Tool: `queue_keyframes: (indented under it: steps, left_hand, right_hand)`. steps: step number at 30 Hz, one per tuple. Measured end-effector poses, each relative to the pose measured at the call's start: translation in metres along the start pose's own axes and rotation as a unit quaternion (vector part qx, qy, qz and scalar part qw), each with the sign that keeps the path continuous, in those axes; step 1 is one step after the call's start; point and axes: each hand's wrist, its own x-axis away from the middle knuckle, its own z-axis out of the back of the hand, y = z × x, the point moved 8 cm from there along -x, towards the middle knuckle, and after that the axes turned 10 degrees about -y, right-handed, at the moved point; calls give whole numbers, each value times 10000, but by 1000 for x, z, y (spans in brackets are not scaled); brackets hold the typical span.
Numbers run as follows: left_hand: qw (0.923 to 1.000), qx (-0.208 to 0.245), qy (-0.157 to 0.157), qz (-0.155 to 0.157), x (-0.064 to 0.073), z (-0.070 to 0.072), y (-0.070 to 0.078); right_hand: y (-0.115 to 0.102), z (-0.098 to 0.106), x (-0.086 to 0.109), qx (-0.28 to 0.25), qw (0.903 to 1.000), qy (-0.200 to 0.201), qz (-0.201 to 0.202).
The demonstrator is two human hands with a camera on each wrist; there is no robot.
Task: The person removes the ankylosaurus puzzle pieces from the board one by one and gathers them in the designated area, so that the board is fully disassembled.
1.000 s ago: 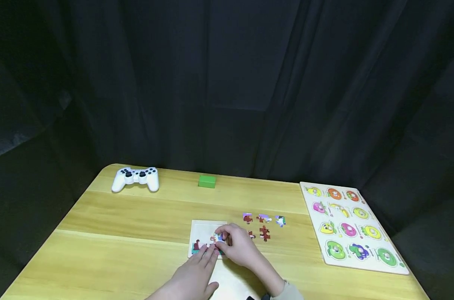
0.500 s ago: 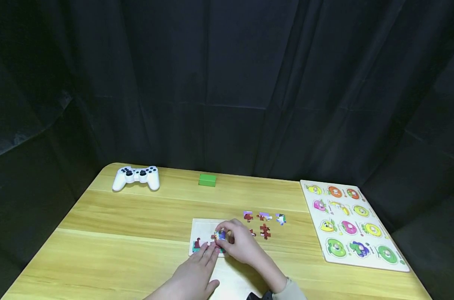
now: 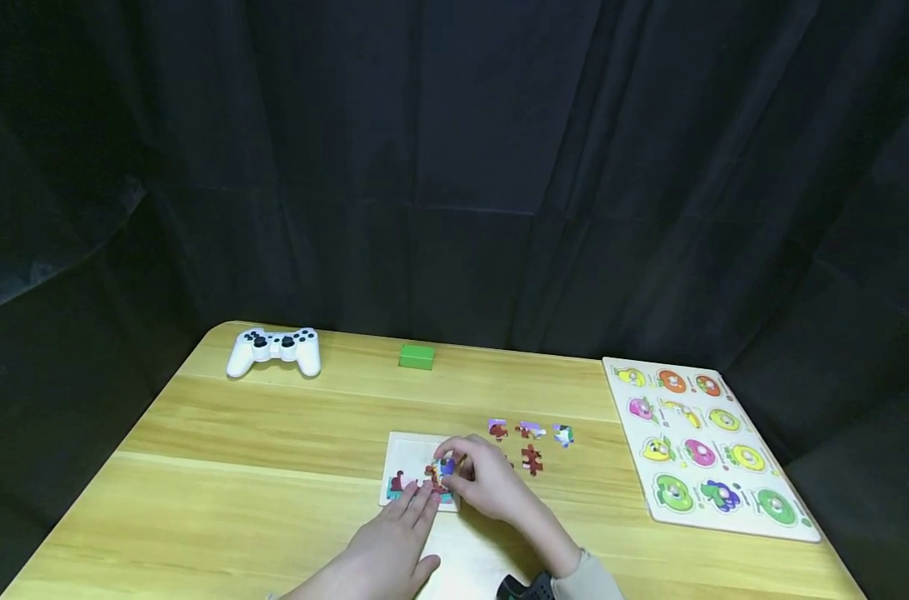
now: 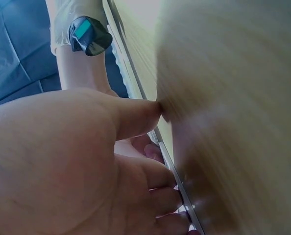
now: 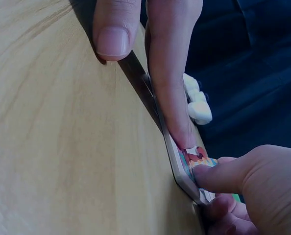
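Observation:
A shallow white puzzle tray [image 3: 402,448] lies near the front middle of the table, with red and teal jigsaw pieces [image 3: 397,483] along its near side. My left hand [image 3: 390,542] rests its straight fingertips on that near row; its thumb is spread out to the side. Between thumb and fingers, my right hand [image 3: 491,485] pinches a colourful jigsaw piece [image 3: 439,472] at the tray's right part, just beyond the left fingertips. In the right wrist view, the right thumb [image 5: 216,175] is on the colourful pieces beside a left finger [image 5: 172,93]. The fingers partly hide the held piece's edges.
Several loose jigsaw pieces [image 3: 531,460] lie right of the tray, one partly behind the right hand. A fruit puzzle board [image 3: 690,437] lies at the right. A white game controller [image 3: 274,352] and a green block [image 3: 417,357] stand toward the back edge, before a dark curtain [image 3: 454,167].
My right hand has shifted and turned the pinched piece slightly, so more of its coloured face shows. The left hand stays in place on the near row. The head view has shifted a little.

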Motion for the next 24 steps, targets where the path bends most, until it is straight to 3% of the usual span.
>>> queue_keyframes:
  steps: [4, 11, 24]
  left_hand:
    - [10000, -25, 8, -7, 0, 1, 1]
    - [9999, -143, 30, 16, 1, 2, 1]
    - [10000, -80, -27, 44, 4, 2, 2]
  right_hand:
    - [-1, 0, 0, 157, 9998, 5, 84]
    - [1, 0, 1, 228, 9990, -345, 154]
    - [0, 2, -1, 248, 9988, -322, 255]
